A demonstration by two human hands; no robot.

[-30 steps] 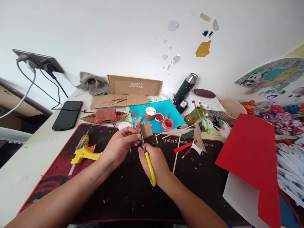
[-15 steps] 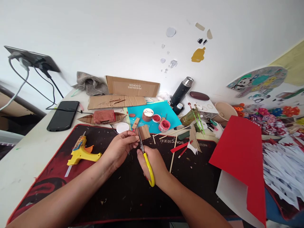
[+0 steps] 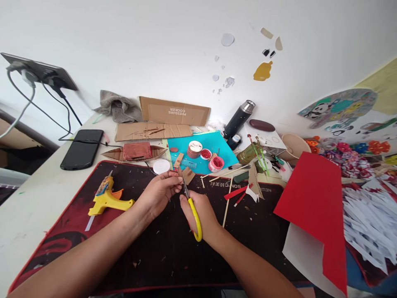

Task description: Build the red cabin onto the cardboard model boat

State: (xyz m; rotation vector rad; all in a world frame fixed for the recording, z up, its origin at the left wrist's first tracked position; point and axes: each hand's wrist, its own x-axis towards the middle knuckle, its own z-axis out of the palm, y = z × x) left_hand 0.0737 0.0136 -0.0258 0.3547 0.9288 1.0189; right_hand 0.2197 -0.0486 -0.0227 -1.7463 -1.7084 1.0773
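My right hand [image 3: 200,213] is closed round the yellow handles of a pair of scissors [image 3: 194,219]. Their blades point away from me, up beside my left fingertips. The fingers of my left hand [image 3: 164,185] are pinched together at the blades, on a small piece of brown cardboard [image 3: 188,176]; the fingers partly hide their grip. Just beyond the blade tips lies another small cardboard strip [image 3: 178,159], by the edge of a blue sheet [image 3: 228,155]. A white round lid [image 3: 161,167] is close behind my left hand.
On the dark mat [image 3: 149,256] lie a yellow glue gun [image 3: 108,200], thin sticks and red paper scraps. Behind are a cardboard boat [image 3: 136,152], open red paint pots [image 3: 216,164] and a dark flask [image 3: 240,119]. A phone [image 3: 82,149] rests left, red card [image 3: 310,198] right.
The small cardboard piece by the blades has turned and tilted, and less of it shows. The scissor blades look closer together. Both hands stay nearly in place; the view has shifted slightly.
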